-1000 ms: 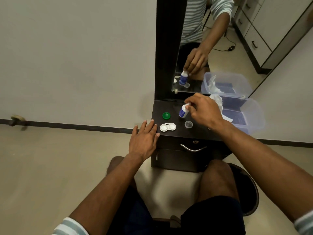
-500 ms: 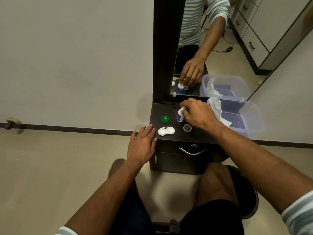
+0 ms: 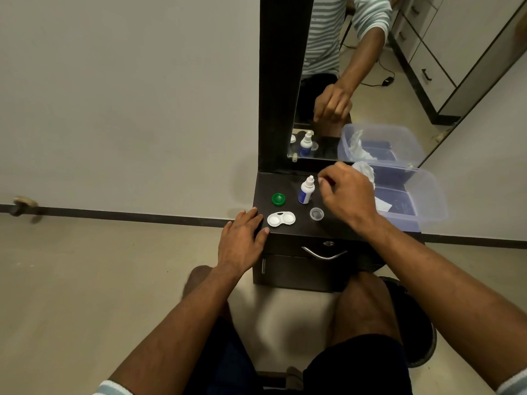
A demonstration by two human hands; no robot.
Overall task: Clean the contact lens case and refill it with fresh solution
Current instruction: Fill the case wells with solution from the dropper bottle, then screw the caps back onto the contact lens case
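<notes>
At frame centre, a dark cabinet top is seen against a pale wall. The open white lens case lies there, the solution bottle upright behind. The left hand is spread flat at the edge; the right hand is curled loosely, holding nothing visible.

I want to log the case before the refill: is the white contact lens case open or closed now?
Open. The contact lens case lies on the cabinet top with both round wells uncovered; a green cap lies apart behind it.

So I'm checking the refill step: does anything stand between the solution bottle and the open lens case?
Nothing visible does. The solution bottle stands upright behind the lens case, with bare cabinet top between them. The green cap and clear cap sit off to either side.
</notes>
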